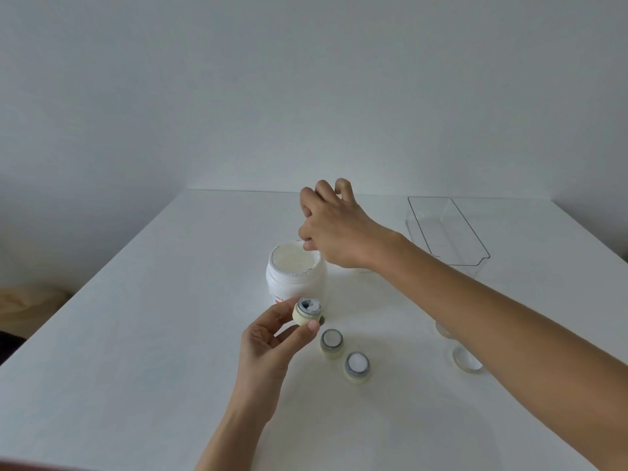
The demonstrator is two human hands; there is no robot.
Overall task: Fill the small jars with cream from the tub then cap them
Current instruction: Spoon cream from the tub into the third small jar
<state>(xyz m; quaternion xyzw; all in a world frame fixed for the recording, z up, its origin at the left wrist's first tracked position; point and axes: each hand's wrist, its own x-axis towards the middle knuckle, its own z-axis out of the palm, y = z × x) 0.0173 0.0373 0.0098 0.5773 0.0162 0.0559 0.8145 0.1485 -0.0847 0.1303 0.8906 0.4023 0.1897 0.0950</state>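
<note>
A white cream tub (295, 278) stands open in the middle of the table, full of pale cream. My left hand (268, 348) holds a small yellowish jar (306, 312) just in front of the tub; the jar is tilted and partly filled with cream. Two more small jars (331, 341) (356, 367) stand uncapped on the table to its right, both with white cream inside. My right hand (334, 229) hovers over the tub's right rim, thumb and fingers pinched together pointing down; anything held in the pinch is hidden.
A clear plastic tray (445, 229) sits at the back right. Clear jar caps (467, 362) lie at the right, partly hidden behind my right forearm. A faint clear object (362, 271) lies under my right wrist. The white table (136, 334) ends at the wall behind.
</note>
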